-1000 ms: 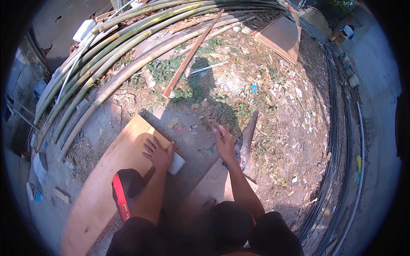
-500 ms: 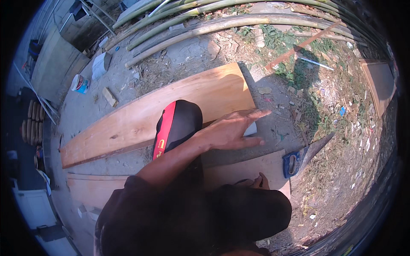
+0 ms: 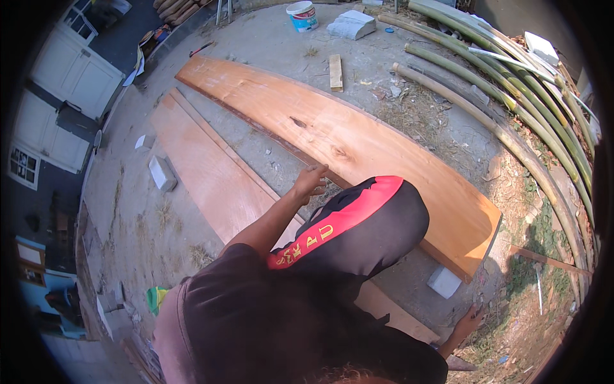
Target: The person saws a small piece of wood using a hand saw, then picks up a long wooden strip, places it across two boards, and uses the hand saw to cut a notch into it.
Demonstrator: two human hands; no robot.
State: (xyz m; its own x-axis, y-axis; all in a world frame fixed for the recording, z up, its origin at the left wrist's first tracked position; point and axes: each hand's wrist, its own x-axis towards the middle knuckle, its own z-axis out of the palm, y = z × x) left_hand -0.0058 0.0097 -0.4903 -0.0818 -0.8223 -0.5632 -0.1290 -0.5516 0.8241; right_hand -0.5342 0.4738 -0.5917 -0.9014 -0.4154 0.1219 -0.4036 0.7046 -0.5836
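Note:
A long wooden board [image 3: 364, 137] stretches diagonally ahead of me, its right end by a pale block [image 3: 443, 281]. My left hand [image 3: 311, 182] hovers at the board's near edge, fingers apart and holding nothing; whether a fingertip touches the edge I cannot tell. Nearer to me lies a second, thinner board [image 3: 214, 179], partly covered by my arm and leg. Low on the right, my right hand [image 3: 470, 322] is held out past my knee with its fingers spread. Below its wrist shows a dark, pointed piece [image 3: 460, 364], mostly hidden by my clothing.
Bamboo poles [image 3: 511, 121] lie along the right. A paint bucket [image 3: 302, 17], a white block [image 3: 352, 24] and a short wood offcut [image 3: 336, 73] sit beyond the long board. Another pale block [image 3: 162, 174] rests left of the thinner board. White doors [image 3: 77, 70] stand far left.
My view has swung left along the boards. My left hand has gone from over the long board's right end to its near edge. My right hand now reaches out; the handsaw's handle is out of sight.

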